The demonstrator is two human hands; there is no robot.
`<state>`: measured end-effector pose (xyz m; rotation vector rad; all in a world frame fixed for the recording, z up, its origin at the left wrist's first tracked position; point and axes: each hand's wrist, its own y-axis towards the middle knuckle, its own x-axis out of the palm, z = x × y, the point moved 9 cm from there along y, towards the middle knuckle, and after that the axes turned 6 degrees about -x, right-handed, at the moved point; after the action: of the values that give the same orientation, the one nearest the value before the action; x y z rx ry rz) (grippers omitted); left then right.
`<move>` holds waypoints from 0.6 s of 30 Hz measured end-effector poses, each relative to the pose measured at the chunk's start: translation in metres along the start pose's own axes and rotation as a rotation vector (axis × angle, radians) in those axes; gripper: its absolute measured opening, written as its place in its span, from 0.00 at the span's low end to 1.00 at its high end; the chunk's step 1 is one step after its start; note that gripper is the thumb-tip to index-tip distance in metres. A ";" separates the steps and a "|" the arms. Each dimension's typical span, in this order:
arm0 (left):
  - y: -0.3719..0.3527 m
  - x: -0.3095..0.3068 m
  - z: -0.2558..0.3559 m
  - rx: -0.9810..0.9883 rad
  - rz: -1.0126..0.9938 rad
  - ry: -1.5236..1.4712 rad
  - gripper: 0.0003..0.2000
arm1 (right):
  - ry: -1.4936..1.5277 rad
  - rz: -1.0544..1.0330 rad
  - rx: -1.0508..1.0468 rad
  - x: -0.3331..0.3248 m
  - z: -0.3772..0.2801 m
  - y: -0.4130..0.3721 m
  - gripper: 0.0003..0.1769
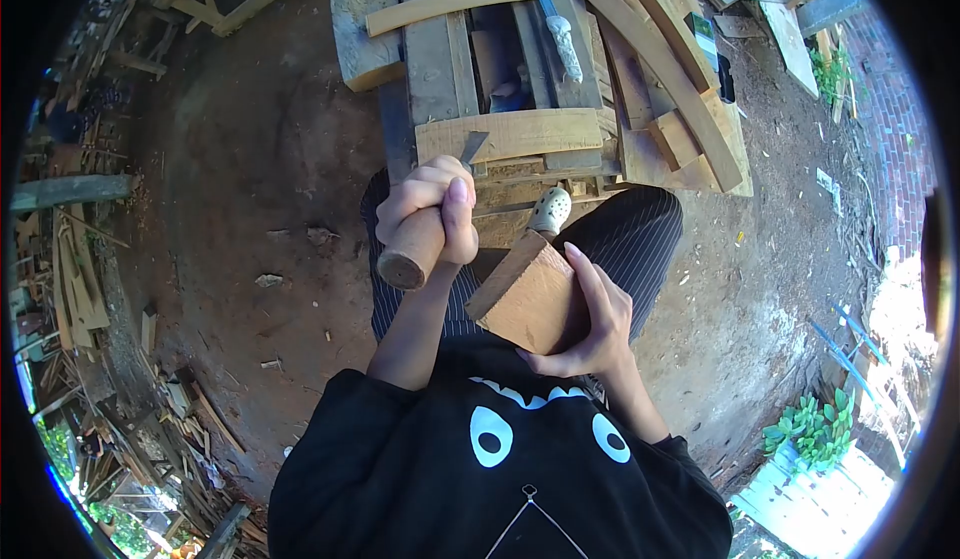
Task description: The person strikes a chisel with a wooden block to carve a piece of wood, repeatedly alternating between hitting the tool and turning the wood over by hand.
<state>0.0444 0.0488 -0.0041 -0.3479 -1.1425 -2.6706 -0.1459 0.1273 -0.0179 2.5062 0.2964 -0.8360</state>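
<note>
My left hand point(430, 204) is closed round the thick wooden handle point(415, 249) of a chisel. Its short metal blade point(474, 146) points away from me and overlaps a curved wooden piece point(540, 132) lying across the near end of the bench. In my right hand point(600, 324) is a chunky rectangular wooden block point(535, 299), gripped from its right side with thumb and fingers. The block is tilted over my lap, apart from the chisel.
The plank bench point(430, 59) bears another curved piece point(450, 7) and a blue bar with a whitish wrapped handle point(564, 47). Long curved timbers point(670, 69) and a small block point(676, 139) lie at the right. Scrap wood point(180, 409) piles up at the left.
</note>
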 end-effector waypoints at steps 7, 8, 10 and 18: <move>-0.006 0.013 0.001 0.010 0.014 0.109 0.08 | -0.018 0.074 -0.156 -0.024 -0.020 0.015 0.61; -0.005 0.016 0.001 0.013 0.009 0.121 0.07 | -0.012 0.112 -0.219 -0.032 -0.029 0.020 0.58; -0.001 0.023 0.003 0.025 -0.002 0.148 0.07 | 0.002 0.190 -0.350 -0.046 -0.048 0.034 0.52; 0.014 0.044 -0.003 0.016 0.201 0.443 0.10 | -0.152 0.285 -0.343 -0.084 -0.058 0.053 0.69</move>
<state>0.0064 0.0326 0.0163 0.1248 -0.9333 -2.3928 -0.1647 0.1064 0.0940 2.0914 0.0251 -0.7788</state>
